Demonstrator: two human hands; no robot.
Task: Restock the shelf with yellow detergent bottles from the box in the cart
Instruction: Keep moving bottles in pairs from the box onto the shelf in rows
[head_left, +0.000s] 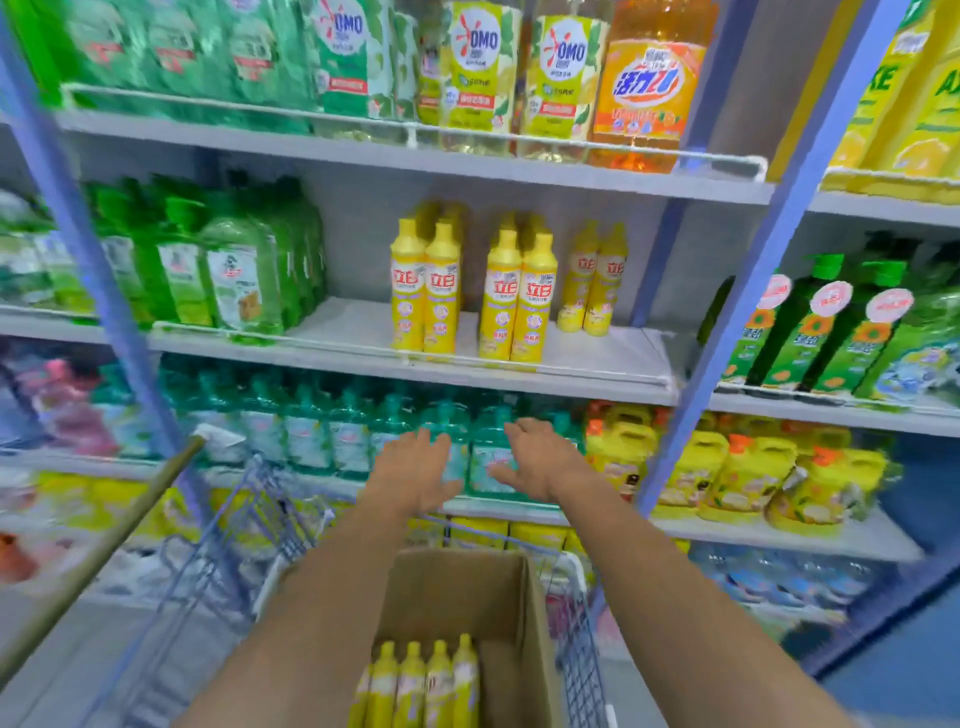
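Fingers (432, 442) extended: left hand (415, 470), right hand (540, 462)

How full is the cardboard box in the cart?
Partly full: the cardboard box holds a row of upright yellow detergent bottles at its left, and bare cardboard shows beside them.

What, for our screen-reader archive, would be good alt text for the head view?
The left hand and right hand stretch forward, open and empty, over a wire cart whose cardboard box holds four visible yellow detergent bottles. On the middle shelf ahead, matching bottles stand in paired rows with bare space beside them.
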